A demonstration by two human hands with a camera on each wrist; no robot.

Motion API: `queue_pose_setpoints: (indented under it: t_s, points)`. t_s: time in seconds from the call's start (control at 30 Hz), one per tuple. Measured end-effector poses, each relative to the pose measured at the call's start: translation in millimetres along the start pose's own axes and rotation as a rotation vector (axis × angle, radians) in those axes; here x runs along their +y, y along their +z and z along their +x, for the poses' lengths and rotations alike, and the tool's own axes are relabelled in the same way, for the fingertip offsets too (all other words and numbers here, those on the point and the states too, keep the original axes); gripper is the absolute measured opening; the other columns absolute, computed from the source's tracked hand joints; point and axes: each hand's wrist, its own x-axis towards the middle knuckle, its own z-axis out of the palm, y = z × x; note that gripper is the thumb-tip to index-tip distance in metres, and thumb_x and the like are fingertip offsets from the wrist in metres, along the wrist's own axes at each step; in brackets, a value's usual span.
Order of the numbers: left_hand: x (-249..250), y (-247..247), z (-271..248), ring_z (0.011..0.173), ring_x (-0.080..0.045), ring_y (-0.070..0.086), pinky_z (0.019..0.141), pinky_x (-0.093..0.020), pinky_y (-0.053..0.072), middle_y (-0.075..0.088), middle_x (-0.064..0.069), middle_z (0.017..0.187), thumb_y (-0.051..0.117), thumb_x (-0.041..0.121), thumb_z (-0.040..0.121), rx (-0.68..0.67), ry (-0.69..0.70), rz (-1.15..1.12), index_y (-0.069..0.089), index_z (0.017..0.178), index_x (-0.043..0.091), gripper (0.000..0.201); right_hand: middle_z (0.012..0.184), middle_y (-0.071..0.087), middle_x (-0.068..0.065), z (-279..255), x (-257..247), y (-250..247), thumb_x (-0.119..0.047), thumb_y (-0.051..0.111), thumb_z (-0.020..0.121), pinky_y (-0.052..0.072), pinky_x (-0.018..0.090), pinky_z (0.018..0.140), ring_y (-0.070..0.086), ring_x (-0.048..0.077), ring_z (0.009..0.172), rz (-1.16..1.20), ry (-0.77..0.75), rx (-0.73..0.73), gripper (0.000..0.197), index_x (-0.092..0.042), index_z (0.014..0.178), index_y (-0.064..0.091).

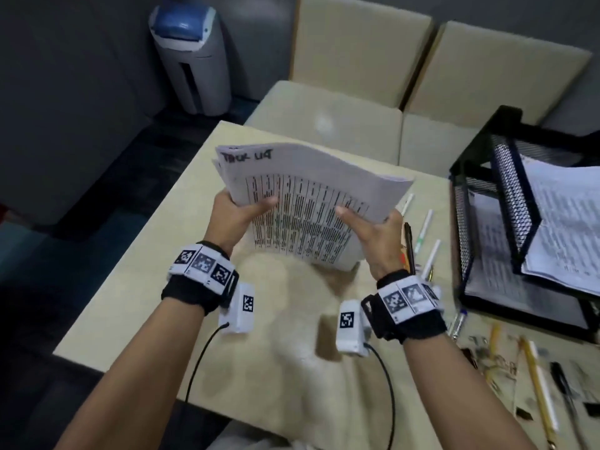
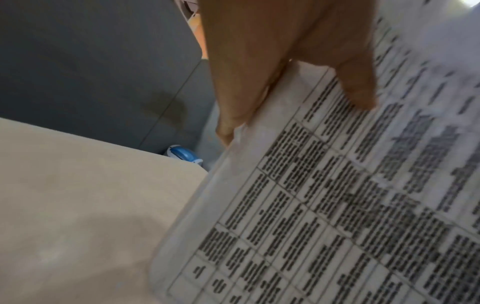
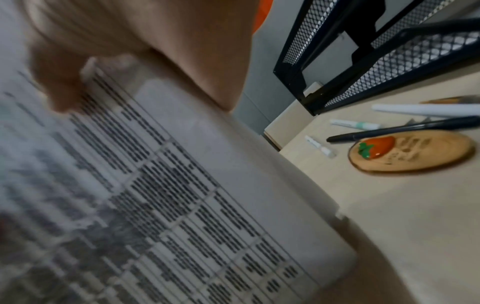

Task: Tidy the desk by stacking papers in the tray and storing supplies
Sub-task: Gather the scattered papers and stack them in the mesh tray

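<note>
White printed papers, a sheaf covered in tables, are standing tilted on their lower edge near the middle of the beige desk. A person's left hand is gripping the sheaf's left edge, thumb on the front page; the right hand is gripping the right edge likewise. At the desk's right edge, a black mesh tray is holding more sheets. Pens are lying between sheaf and tray.
</note>
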Motion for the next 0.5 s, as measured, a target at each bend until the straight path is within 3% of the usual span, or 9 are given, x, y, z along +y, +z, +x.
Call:
queue_pose_setpoints:
  t_s: [0.07, 0.13, 0.2, 0.27, 0.37, 0.4, 0.47, 0.5]
  points:
    - [4, 2, 4, 0.081, -0.003, 0.067, 0.070, -0.013, 0.054, 0.069, 0.005, 0.091, 0.066, 0.001, 0.081, 0.020, 0.012, -0.035, 0.062, 0.109, 0.003, 0.029, 0.085, 0.068, 0.002, 4, -4, 1, -0.005, 0.077, 0.071, 0.058, 0.028, 0.070, 0.066, 0.017, 0.079, 0.004, -0.029, 0.046, 0.026, -0.016, 0.091, 0.064]
    - [9, -2, 7, 0.080, -0.001, 0.068, 0.071, -0.014, 0.053, 0.073, 0.010, 0.085, 0.065, 0.004, 0.082, 0.005, 0.049, -0.072, 0.063, 0.100, 0.010, 0.019, 0.087, 0.067, 0.006, 9, -8, -3, -0.007, 0.077, 0.071, 0.058, 0.027, 0.068, 0.065, 0.017, 0.078, 0.026, -0.074, 0.077, 0.025, -0.015, 0.090, 0.063]
    - [9, -7, 6, 0.080, -0.001, 0.069, 0.070, -0.015, 0.053, 0.074, 0.012, 0.082, 0.072, 0.013, 0.076, -0.042, 0.044, -0.069, 0.063, 0.095, 0.016, 0.022, 0.092, 0.066, 0.006, 9, -6, -6, -0.006, 0.077, 0.072, 0.057, 0.024, 0.067, 0.065, 0.016, 0.080, 0.032, -0.067, 0.079, 0.031, -0.013, 0.097, 0.060]
    - [-2, -9, 3, 0.082, 0.003, 0.068, 0.073, -0.016, 0.055, 0.072, 0.013, 0.089, 0.076, 0.023, 0.069, -0.100, -0.014, 0.017, 0.062, 0.104, 0.015, 0.039, 0.094, 0.067, 0.003, 9, 7, -7, -0.006, 0.074, 0.074, 0.057, 0.024, 0.071, 0.065, 0.014, 0.083, -0.009, 0.016, 0.055, 0.036, -0.006, 0.107, 0.058]
    - [-16, -4, -6, 0.083, 0.007, 0.064, 0.085, -0.022, 0.053, 0.066, 0.009, 0.100, 0.067, 0.013, 0.082, -0.104, -0.077, 0.145, 0.058, 0.118, 0.010, 0.037, 0.100, 0.066, 0.004, 2, 28, -8, -0.010, 0.065, 0.084, 0.056, 0.035, 0.083, 0.064, 0.018, 0.091, -0.133, 0.103, 0.043, 0.030, -0.006, 0.112, 0.057]
    - [-15, 1, -9, 0.082, 0.006, 0.063, 0.082, -0.021, 0.053, 0.065, 0.007, 0.099, 0.063, 0.012, 0.086, -0.078, -0.059, 0.168, 0.058, 0.117, 0.010, 0.032, 0.101, 0.064, 0.004, 1, 30, -9, -0.009, 0.059, 0.088, 0.055, 0.032, 0.084, 0.063, 0.016, 0.091, -0.160, 0.094, 0.058, 0.025, -0.009, 0.112, 0.056]
    - [-6, 13, -12, 0.076, -0.003, 0.059, 0.071, -0.019, 0.051, 0.062, 0.004, 0.090, 0.059, 0.015, 0.089, -0.024, 0.002, 0.202, 0.057, 0.110, 0.013, 0.021, 0.102, 0.061, 0.003, -2, 26, -16, -0.007, 0.050, 0.092, 0.051, 0.016, 0.077, 0.060, 0.011, 0.087, -0.217, 0.036, 0.094, 0.020, -0.010, 0.112, 0.052]
    - [-1, 22, -13, 0.073, -0.006, 0.056, 0.065, -0.017, 0.050, 0.060, 0.004, 0.086, 0.057, 0.016, 0.091, 0.000, 0.021, 0.201, 0.056, 0.109, 0.014, 0.018, 0.105, 0.060, 0.004, -3, 24, -22, -0.008, 0.048, 0.094, 0.049, 0.014, 0.076, 0.059, 0.012, 0.089, -0.254, 0.021, 0.121, 0.019, -0.008, 0.113, 0.049]
